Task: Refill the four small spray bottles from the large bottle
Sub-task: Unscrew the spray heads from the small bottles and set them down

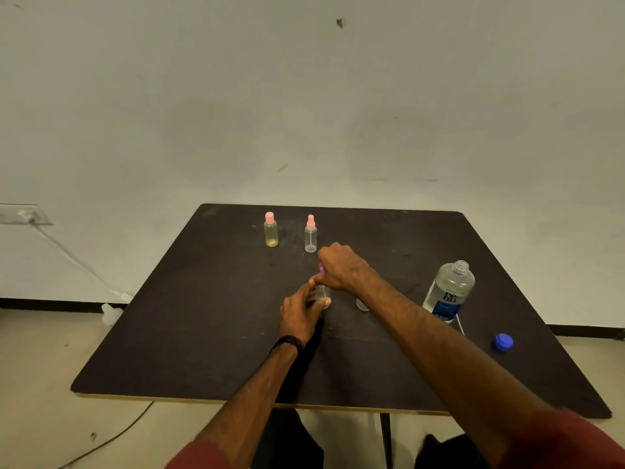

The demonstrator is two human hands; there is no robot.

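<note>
My left hand (299, 314) grips the body of a small clear spray bottle (323, 293) standing mid-table. My right hand (340, 267) is closed over its purple spray top (321, 270), mostly hiding it. A yellowish small bottle with a pink cap (271, 230) and a clear small bottle with a pink sprayer (310, 234) stand upright at the back. Another clear small bottle (362, 304) shows only its base behind my right forearm. The large clear bottle with a blue label (448, 292) stands uncapped at the right, its blue cap (502, 342) lying nearer the right edge.
The dark table (203, 333) ends at a pale wall behind. A thin white dip tube (460, 324) lies by the large bottle. On the floor at the left are a white cable (71, 255) and a plug.
</note>
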